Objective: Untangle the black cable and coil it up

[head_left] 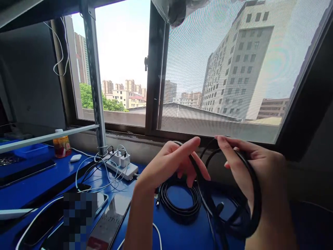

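A thick black cable (256, 187) loops around the back of my right hand (249, 163), whose thumb and fingertips pinch a thinner part of it. My left hand (177, 161) is left of it, thumb raised and fingers curled around another stretch of the black cable. Between the hands the cable arcs over and hangs down toward the blue table (171, 232). Below my left hand a neat coil of black cable (179, 208) lies on the table, with a small plug at its left side.
Left of my hands are a white power strip (125, 170) with chargers and tangled cables, a phone (109, 222) showing a timer, and an orange-labelled bottle (62, 146). A metal post (95, 80) stands before the window.
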